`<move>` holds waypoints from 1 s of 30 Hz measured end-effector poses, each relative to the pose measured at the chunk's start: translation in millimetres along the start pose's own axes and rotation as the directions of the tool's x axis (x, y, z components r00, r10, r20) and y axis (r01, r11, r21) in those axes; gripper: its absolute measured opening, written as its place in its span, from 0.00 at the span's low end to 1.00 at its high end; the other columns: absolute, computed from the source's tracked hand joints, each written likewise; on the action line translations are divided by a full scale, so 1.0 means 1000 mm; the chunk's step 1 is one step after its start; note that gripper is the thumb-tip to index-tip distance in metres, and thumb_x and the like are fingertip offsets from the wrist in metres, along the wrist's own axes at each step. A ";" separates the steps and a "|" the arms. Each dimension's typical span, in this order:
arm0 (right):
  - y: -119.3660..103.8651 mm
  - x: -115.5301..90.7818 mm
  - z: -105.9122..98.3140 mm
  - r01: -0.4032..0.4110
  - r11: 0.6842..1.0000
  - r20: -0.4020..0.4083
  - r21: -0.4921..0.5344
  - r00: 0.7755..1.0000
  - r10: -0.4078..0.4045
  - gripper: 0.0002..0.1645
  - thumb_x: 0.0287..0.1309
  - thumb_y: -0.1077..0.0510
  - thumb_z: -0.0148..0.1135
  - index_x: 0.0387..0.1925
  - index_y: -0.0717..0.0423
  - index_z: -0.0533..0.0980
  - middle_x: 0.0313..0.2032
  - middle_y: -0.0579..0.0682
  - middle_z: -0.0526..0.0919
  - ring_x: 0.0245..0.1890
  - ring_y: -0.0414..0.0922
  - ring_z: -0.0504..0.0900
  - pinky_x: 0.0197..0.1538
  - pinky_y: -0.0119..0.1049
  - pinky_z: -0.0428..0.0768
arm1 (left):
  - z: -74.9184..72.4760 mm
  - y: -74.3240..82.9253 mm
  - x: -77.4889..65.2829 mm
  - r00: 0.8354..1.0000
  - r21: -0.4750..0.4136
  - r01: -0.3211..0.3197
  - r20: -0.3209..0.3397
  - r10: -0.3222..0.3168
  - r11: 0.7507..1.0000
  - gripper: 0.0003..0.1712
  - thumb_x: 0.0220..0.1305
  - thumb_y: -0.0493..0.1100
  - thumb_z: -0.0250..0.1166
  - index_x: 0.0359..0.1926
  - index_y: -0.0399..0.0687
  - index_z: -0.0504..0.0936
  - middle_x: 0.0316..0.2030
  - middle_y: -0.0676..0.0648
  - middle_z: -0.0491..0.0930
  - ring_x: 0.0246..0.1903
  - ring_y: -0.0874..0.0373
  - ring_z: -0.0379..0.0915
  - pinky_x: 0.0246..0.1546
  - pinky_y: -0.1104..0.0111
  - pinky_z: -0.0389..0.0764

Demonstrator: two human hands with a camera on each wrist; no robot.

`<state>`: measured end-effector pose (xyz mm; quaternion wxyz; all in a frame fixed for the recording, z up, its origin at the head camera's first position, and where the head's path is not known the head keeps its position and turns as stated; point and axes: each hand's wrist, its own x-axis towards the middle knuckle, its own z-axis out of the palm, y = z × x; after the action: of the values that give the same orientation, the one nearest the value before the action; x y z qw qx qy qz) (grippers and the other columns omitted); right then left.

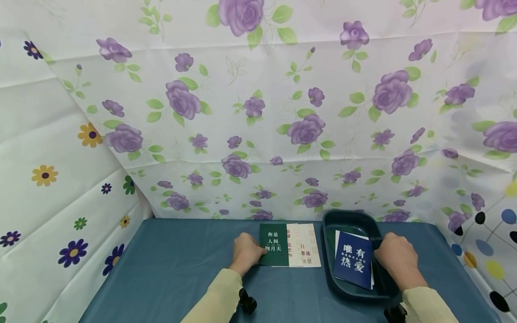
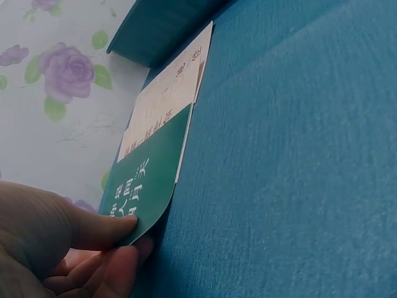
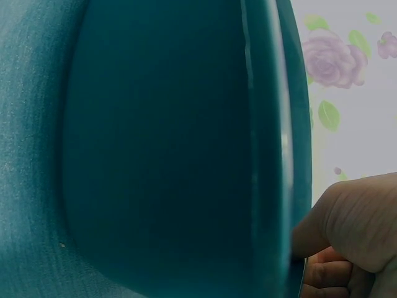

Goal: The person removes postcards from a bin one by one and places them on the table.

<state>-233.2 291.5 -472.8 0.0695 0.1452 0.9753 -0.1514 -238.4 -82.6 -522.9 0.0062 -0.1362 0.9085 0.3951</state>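
Observation:
My left hand (image 1: 247,253) pinches the left edge of a green card (image 1: 274,255) with white lettering, thumb on top and fingers beneath. Its corner bends up slightly in the left wrist view. Cream cards (image 1: 310,246) with red print lie overlapped beside it on the cloth. At the right, my right hand (image 1: 397,260) is over the rim of a dark green tray (image 1: 329,273). Its thumb and curled fingers pinch a dark, thin-edged card (image 1: 377,243), mostly hidden by the hand and rim. A blue card (image 1: 353,260) with white lettering lies in the tray on a white one.
A blue-green cloth (image 1: 169,269) covers the table. Behind it hangs a purple-flowered sheet (image 1: 242,112), with patterned sheets at both sides. Black wrist devices (image 1: 247,303) sit at the cuffs of the pale yellow sleeves (image 1: 218,296).

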 end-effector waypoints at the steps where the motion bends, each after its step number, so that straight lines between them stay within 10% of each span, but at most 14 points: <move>1: 0.000 0.000 0.000 0.000 1.000 0.001 0.000 1.000 0.000 0.14 0.52 0.59 0.60 0.32 0.69 0.75 0.24 0.61 0.78 0.22 0.50 0.72 0.21 0.41 0.67 | 0.000 -0.001 0.001 1.000 0.005 -0.003 0.001 0.003 1.000 0.17 0.43 0.40 0.76 0.08 0.45 0.78 0.05 0.47 0.74 0.07 0.56 0.72 0.08 0.69 0.70; 30: 0.000 -0.001 -0.001 0.008 1.000 -0.001 0.000 1.000 -0.008 0.15 0.52 0.59 0.59 0.34 0.70 0.75 0.26 0.63 0.78 0.22 0.51 0.72 0.21 0.41 0.68 | -0.008 0.005 -0.003 0.998 0.119 0.015 0.066 -0.023 0.993 0.13 0.45 0.45 0.75 0.15 0.46 0.82 0.07 0.47 0.75 0.09 0.56 0.73 0.13 0.65 0.72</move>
<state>-232.2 290.9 -472.0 0.0683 0.1416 0.9758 -0.1517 -236.4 -84.1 -513.3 0.0487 -0.1306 0.9282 0.3448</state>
